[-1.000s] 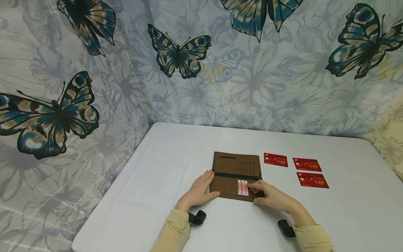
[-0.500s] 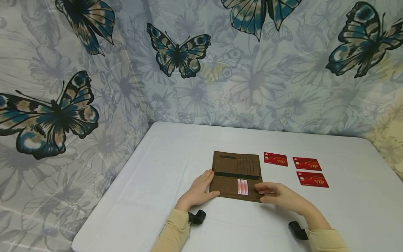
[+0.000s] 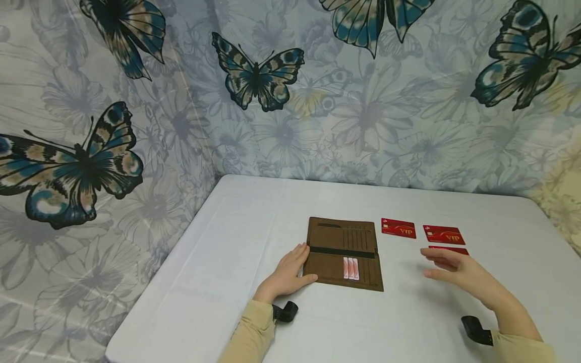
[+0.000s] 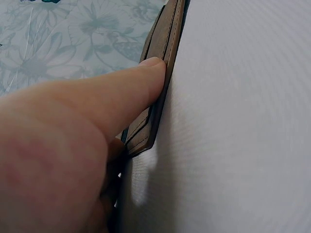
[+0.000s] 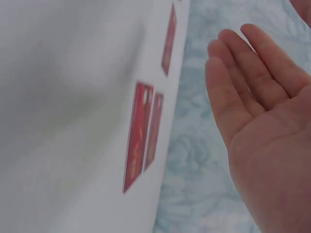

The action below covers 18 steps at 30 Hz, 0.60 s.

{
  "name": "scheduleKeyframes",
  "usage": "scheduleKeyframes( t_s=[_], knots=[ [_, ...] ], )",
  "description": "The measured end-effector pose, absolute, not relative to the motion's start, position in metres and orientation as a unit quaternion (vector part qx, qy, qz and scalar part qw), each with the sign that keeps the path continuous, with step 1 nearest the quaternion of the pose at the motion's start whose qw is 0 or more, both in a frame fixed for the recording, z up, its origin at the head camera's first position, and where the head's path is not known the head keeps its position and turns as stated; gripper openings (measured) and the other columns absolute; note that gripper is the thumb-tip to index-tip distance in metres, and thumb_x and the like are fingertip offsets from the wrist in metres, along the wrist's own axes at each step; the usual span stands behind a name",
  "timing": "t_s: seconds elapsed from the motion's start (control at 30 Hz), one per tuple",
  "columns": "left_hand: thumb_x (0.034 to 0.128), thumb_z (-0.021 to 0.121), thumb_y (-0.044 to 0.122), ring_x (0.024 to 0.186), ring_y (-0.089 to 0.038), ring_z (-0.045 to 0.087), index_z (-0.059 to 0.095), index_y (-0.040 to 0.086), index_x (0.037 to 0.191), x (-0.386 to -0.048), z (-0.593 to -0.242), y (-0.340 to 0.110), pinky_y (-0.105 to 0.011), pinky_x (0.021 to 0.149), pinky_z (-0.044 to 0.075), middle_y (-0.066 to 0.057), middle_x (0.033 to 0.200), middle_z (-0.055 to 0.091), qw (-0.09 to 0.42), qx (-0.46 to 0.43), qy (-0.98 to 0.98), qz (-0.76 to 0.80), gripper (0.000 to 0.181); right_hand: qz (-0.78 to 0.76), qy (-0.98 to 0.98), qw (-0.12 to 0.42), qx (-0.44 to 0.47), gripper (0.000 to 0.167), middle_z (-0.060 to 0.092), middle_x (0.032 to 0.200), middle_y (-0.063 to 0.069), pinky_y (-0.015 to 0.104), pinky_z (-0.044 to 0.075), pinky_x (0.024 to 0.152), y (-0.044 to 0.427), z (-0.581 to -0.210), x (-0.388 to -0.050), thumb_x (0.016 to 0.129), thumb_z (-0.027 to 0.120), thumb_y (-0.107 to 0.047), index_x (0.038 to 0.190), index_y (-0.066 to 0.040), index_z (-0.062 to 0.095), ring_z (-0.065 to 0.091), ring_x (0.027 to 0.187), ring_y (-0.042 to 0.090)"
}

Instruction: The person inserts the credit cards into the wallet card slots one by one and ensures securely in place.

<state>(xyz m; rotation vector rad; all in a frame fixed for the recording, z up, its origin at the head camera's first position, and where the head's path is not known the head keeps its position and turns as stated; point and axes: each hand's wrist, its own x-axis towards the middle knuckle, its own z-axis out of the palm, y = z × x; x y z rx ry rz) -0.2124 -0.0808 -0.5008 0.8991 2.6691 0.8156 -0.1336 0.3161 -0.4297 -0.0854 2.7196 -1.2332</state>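
Note:
A brown wallet (image 3: 342, 233) lies unfolded on the white table, with several pinkish-white strips (image 3: 351, 268) showing in the slots of its near half. My left hand (image 3: 286, 276) rests at its left edge; in the left wrist view the thumb (image 4: 138, 82) presses on the wallet's corner. Empty, with fingers extended and slightly bent, my right hand (image 3: 469, 275) hovers by a red VIP card (image 3: 454, 249), covering most of it in the head view. The right wrist view shows that card (image 5: 136, 138) whole, flat on the table and apart from the fingers (image 5: 226, 97).
Two more red VIP cards lie right of the wallet: one beside its far half (image 3: 398, 228), another (image 3: 444, 235) just beyond the partly covered card. A curtain (image 3: 281, 146) with butterflies and flowers hangs behind the table (image 3: 204, 262).
My right hand has left the wallet's right edge and moved right, over the near VIP card. The left hand and the wallet stay in place.

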Motion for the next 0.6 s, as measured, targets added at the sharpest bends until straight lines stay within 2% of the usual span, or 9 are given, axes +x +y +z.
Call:
scheduleKeyframes(
  t_s=[0.07,0.17,0.2,0.33,0.6],
  knots=[
    [0.0922,0.050,0.048,0.140,-0.019,0.004,0.017,0.000,0.147,-0.213,-0.501,-0.081,-0.039,0.111,0.006,-0.010,0.153,0.009,0.104,0.306,0.906,0.275,0.079,-0.409,0.909,0.081,-0.006,0.064,0.041,0.134,0.027,0.040,0.048,0.085,0.325,-0.428,-0.134,0.088,0.063,-0.037,0.137,0.000,0.043,0.041,0.118,0.044],
    [0.0924,0.050,0.047,0.140,-0.019,0.004,0.018,0.000,0.146,-0.214,-0.501,-0.081,-0.039,0.111,0.006,-0.010,0.153,0.009,0.102,0.307,0.906,0.272,0.079,-0.413,0.906,0.088,0.026,0.072,0.029,0.138,0.035,0.061,0.040,0.085,0.339,-0.429,-0.136,0.089,0.060,-0.040,0.140,0.003,0.034,0.033,0.120,0.049],
    [0.0924,0.051,0.046,0.140,-0.019,0.004,0.018,0.000,0.146,-0.214,-0.501,-0.081,-0.039,0.111,0.007,-0.010,0.153,0.009,0.101,0.308,0.906,0.271,0.079,-0.419,0.903,0.088,0.031,0.073,0.024,0.139,0.036,0.063,0.037,0.084,0.344,-0.430,-0.136,0.090,0.059,-0.040,0.141,0.004,0.031,0.029,0.121,0.051],
    [0.0924,0.051,0.046,0.139,-0.021,0.005,0.019,-0.002,0.146,-0.213,-0.500,-0.080,-0.040,0.111,0.008,-0.012,0.153,0.011,0.100,0.311,0.904,0.275,0.078,-0.440,0.893,0.080,0.044,0.074,0.016,0.143,0.035,0.065,0.033,0.085,0.362,-0.437,-0.138,0.092,0.056,-0.039,0.143,0.005,0.025,0.023,0.122,0.052],
    [0.0927,0.050,0.047,0.139,-0.021,0.005,0.019,-0.002,0.146,-0.213,-0.502,-0.081,-0.040,0.111,0.007,-0.012,0.153,0.011,0.100,0.314,0.905,0.270,0.078,-0.444,0.889,0.088,0.069,0.082,0.012,0.142,0.038,0.069,0.027,0.085,0.387,-0.453,-0.141,0.093,0.053,-0.041,0.145,0.007,0.011,0.014,0.123,0.057]
  ],
)
